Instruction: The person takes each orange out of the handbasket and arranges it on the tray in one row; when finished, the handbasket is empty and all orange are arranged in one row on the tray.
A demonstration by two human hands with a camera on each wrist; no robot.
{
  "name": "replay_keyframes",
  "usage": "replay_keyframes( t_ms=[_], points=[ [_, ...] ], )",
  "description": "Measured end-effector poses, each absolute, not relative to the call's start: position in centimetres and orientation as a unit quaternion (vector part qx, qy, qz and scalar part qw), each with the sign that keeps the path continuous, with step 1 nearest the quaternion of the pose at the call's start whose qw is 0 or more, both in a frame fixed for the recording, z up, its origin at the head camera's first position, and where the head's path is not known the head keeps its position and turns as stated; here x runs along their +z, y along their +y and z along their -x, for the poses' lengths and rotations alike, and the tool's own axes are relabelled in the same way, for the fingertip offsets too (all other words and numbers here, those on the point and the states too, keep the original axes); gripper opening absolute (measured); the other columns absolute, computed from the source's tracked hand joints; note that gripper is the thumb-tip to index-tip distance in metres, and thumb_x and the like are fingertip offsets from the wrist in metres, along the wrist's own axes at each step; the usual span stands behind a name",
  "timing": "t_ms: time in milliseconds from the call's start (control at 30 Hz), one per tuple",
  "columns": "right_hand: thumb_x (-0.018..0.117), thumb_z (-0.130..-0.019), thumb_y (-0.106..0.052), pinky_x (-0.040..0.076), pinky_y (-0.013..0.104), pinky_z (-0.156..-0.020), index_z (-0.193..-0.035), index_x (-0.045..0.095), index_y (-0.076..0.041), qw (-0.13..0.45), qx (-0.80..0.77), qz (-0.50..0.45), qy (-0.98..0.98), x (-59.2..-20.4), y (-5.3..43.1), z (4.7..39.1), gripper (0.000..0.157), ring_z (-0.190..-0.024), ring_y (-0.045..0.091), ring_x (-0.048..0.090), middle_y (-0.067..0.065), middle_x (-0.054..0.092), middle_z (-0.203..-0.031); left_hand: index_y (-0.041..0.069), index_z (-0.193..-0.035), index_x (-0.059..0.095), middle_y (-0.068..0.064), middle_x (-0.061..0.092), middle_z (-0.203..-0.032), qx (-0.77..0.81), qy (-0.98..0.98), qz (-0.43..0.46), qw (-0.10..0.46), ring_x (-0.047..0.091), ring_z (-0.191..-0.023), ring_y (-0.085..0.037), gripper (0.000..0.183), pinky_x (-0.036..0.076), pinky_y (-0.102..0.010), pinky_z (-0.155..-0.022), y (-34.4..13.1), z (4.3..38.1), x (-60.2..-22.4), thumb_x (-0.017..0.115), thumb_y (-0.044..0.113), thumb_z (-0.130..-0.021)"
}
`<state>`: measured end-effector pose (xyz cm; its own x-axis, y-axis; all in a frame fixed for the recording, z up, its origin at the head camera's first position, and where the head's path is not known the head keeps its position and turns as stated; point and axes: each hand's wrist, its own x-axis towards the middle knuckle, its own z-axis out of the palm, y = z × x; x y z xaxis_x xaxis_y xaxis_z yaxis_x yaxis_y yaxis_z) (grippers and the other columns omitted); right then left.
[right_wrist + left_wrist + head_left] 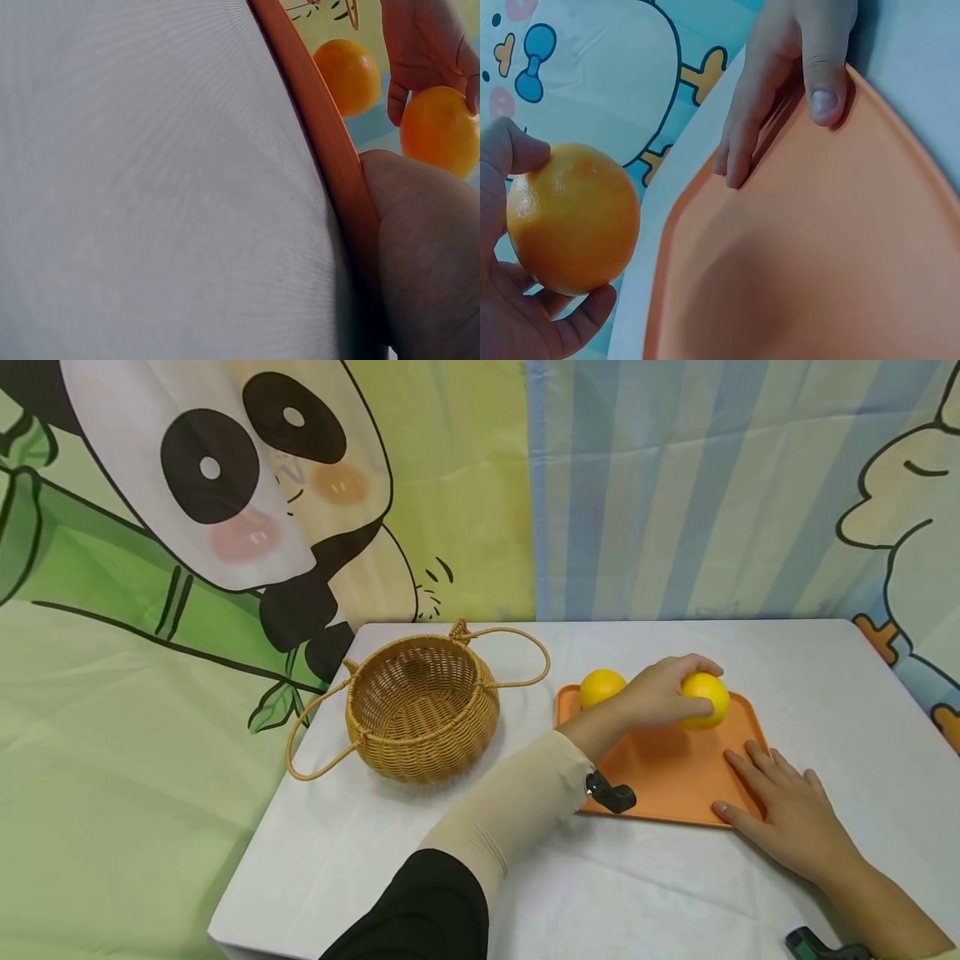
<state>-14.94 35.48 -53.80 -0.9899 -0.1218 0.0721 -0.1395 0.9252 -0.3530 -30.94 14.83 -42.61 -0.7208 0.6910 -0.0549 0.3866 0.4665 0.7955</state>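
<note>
My left hand (667, 689) grips a round yellow-orange orange (707, 700) above the far right part of an orange tray (660, 777). In the left wrist view the thumb and fingers curve round the orange (574, 217), and its shadow falls on the tray below. A second orange (602, 687) sits at the tray's far left corner, partly behind my left forearm. My right hand (791, 806) rests on the tray's near right edge with its fingers spread; in the right wrist view its thumb side (427, 247) lies against the rim.
A round wicker basket (423, 718) with two loop handles stands left of the tray, its inside bare. A white cloth covers the table (450, 827). Behind the table hang curtains (637, 485) with cartoon prints. Each wrist wears a dark strap device (611, 793).
</note>
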Motion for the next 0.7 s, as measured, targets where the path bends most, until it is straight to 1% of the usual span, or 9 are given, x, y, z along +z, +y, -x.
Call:
replay_keyframes(
  t_ms=[333,533,700],
  points=[
    [0.067,-0.099,-0.061,-0.011,0.079,-0.116,-0.165,0.037,-0.005,0.027,0.183,-0.060,-0.981,-53.7,35.2,14.9,0.092,-0.154,0.061,0.014,0.035,0.023,-0.168,0.036,-0.144,0.060,0.017,0.057,-0.122,0.402,0.851,-0.284,0.183,0.058,-0.095,-0.004,0.054,0.049,-0.016,-0.079,16.1,30.6,-43.9,0.077,0.025,-0.094],
    [0.067,-0.098,-0.061,-0.013,0.078,-0.116,-0.165,0.037,-0.005,0.024,0.186,-0.056,-0.981,-53.7,35.1,14.9,0.093,-0.154,0.061,0.013,0.034,0.023,-0.169,0.037,-0.144,0.060,0.016,0.057,-0.123,0.406,0.853,-0.268,0.190,0.056,-0.097,-0.004,0.055,0.048,-0.016,-0.081,16.7,30.5,-44.9,0.078,0.025,-0.094],
    [0.067,-0.098,-0.062,-0.011,0.079,-0.117,-0.166,0.035,-0.007,0.025,0.180,-0.055,-0.982,-53.7,35.2,14.9,0.093,-0.154,0.061,0.015,0.034,0.024,-0.169,0.037,-0.143,0.061,0.017,0.059,-0.125,0.409,0.854,-0.265,0.183,0.056,-0.098,-0.003,0.056,0.047,-0.016,-0.082,17.0,30.4,-45.5,0.082,0.026,-0.092]
  ],
)
